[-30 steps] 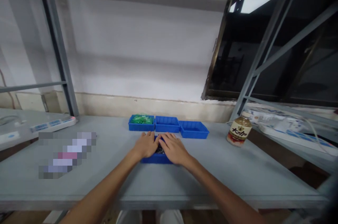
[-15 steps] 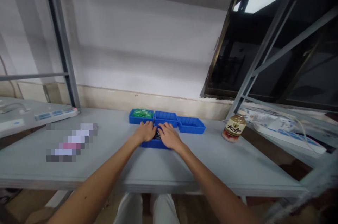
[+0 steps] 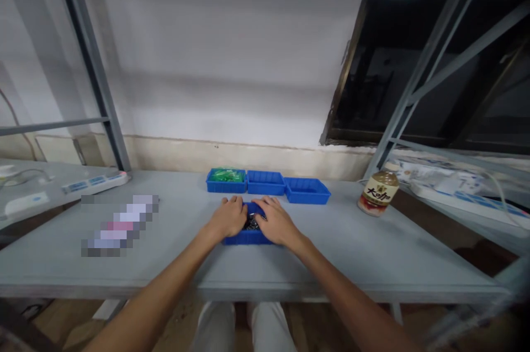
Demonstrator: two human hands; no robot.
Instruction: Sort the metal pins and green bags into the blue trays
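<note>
A small blue plastic bin [image 3: 248,238] stands on the grey table in front of me, with small dark, shiny metal-looking parts [image 3: 252,223] inside. My left hand [image 3: 230,217] is over the bin's left side, its fingers curled on the far left rim. On the opposite side, my right hand [image 3: 276,220] grips the right wall, thumb toward the inside. Both hands cover much of the bin's side walls. Behind it stand a blue bin with green pieces [image 3: 226,176] in it, a middle blue bin [image 3: 265,183] and a right blue bin [image 3: 308,192].
A bottle [image 3: 378,190] with a brown drink stands on the right of the table [image 3: 331,252]. A pixelated flat object [image 3: 122,225] lies at left. Power strips [image 3: 95,182] and metal frame posts [image 3: 89,59] flank the workspace; a wall is behind.
The bin under my hands has come nearer to me, widening the gap to the back row. Both hands moved with it. The camera view has shifted slightly.
</note>
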